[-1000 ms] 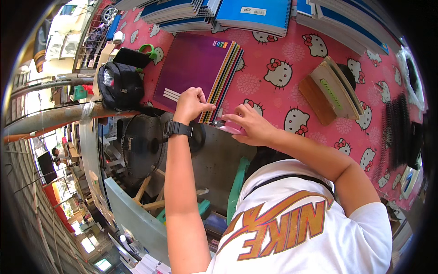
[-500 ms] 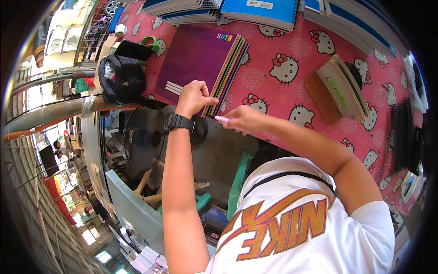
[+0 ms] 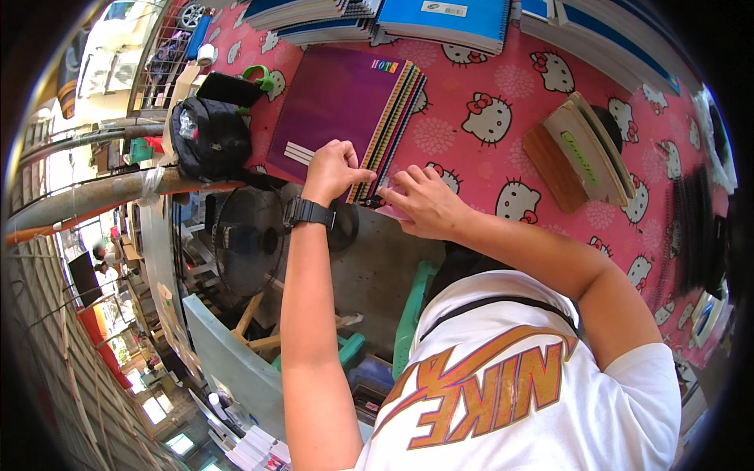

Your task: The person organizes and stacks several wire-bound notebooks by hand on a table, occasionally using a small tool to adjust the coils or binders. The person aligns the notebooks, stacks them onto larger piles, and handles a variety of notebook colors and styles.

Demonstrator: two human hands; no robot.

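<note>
A stack of spiral notebooks (image 3: pixel 338 102) lies on the pink table, its purple cover on top and its multicoloured edges fanned out on the right. At the stack's near right corner, my left hand (image 3: pixel 336 166) is closed, thumb stretched along the edge and the other fingers curled over the cover. Just right of that corner my right hand (image 3: pixel 428 202) has its fingers bent and partly spread around a pink-handled tool (image 3: pixel 390 212). Most of that tool is hidden by the hand, so its exact kind does not show. A black watch (image 3: pixel 308 212) is on my left wrist.
Stacks of blue-covered notebooks (image 3: pixel 444 23) line the far edge. A wooden block with boards (image 3: pixel 577 153) sits on the right, with black binding coils (image 3: pixel 691 231) beyond it. A black bag (image 3: pixel 210 137) is at the left edge, and a fan (image 3: pixel 250 235) stands below.
My right hand has turned and its fingers have lifted and spread near the notebooks' corner; the pink tool is now mostly covered by it. My left hand has stayed in place.
</note>
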